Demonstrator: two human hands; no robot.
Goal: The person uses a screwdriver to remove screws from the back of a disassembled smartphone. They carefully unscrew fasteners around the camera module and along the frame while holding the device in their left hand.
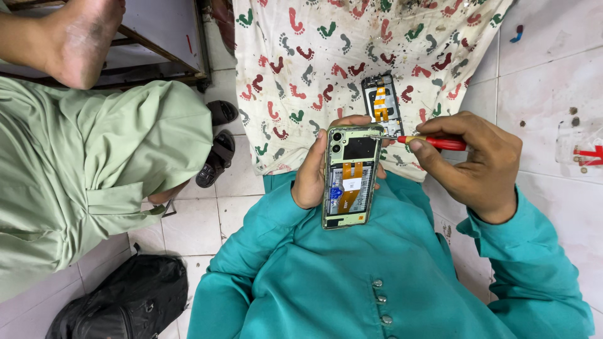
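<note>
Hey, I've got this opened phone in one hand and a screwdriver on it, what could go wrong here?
The red screwdriver tip in the right hand sits at the opened phone's top edge; a slip might scratch the exposed parts. The left hand holds the phone unsupported, so it could drop.

Teal long-sleeved tunic — loose cuffs at both wrists (small grey buttons down the front).

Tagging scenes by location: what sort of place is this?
Probably an informal phone-repair spot on a tiled floor. The left hand holds an opened phone, the right hand a red screwdriver; another opened phone part lies on a cloth.
</note>
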